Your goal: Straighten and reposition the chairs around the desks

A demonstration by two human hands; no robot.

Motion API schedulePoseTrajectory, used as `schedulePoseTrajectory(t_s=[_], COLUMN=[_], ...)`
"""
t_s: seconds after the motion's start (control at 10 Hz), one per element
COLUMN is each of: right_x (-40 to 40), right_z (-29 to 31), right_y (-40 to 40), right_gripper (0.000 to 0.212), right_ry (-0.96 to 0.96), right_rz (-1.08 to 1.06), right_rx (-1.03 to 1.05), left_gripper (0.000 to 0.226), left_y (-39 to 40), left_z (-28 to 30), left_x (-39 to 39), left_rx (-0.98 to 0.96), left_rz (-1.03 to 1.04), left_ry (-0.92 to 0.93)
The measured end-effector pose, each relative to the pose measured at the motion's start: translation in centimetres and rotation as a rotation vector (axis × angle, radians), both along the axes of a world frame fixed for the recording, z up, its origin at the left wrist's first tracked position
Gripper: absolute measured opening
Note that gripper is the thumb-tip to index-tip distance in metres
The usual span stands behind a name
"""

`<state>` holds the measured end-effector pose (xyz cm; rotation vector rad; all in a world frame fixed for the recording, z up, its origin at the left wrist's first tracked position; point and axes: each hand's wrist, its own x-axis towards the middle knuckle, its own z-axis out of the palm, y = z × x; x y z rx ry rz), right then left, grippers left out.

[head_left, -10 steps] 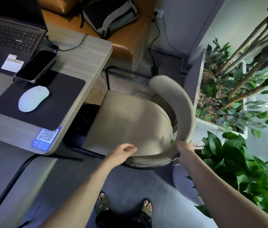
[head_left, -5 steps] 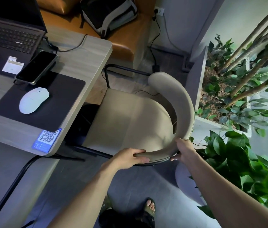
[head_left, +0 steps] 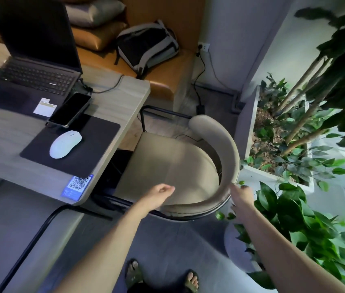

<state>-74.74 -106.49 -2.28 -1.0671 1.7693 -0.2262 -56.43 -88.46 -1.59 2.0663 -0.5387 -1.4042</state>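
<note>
A beige padded chair [head_left: 173,166] with a curved backrest [head_left: 228,153] and a black metal frame stands partly under the right end of the wooden desk [head_left: 112,115]. My left hand [head_left: 160,193] hovers just above the near end of the backrest, fingers curled, holding nothing. My right hand [head_left: 242,196] is at the backrest's outer edge on the right, its fingertips touching or almost touching the rim. It is blurred, and its fingers do not wrap the rest.
On the desk are a laptop [head_left: 38,60], a phone [head_left: 70,109], a white mouse [head_left: 65,143] on a dark pad and a QR sticker [head_left: 78,185]. A planter box [head_left: 250,132] and leafy plants [head_left: 307,218] crowd the chair's right side. A backpack [head_left: 148,45] lies on an orange bench.
My left hand has let go of the backrest and lifted. My right hand has loosened its grip on the backrest's outer edge. The view has tilted up, showing more of the desk.
</note>
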Motion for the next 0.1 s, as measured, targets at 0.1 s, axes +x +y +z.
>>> schedulePoseTrajectory(t_s=[0.1], right_x=[0.26], right_z=[5.71], right_y=[-0.61], right_gripper=[0.044], right_ry=[-0.164], right_rz=[0.054], right_rx=[-0.066], left_gripper=[0.033], left_y=[-0.57], left_z=[4.64], left_x=[1.45], left_rx=[-0.115], left_rz=[0.11], left_ry=[0.013])
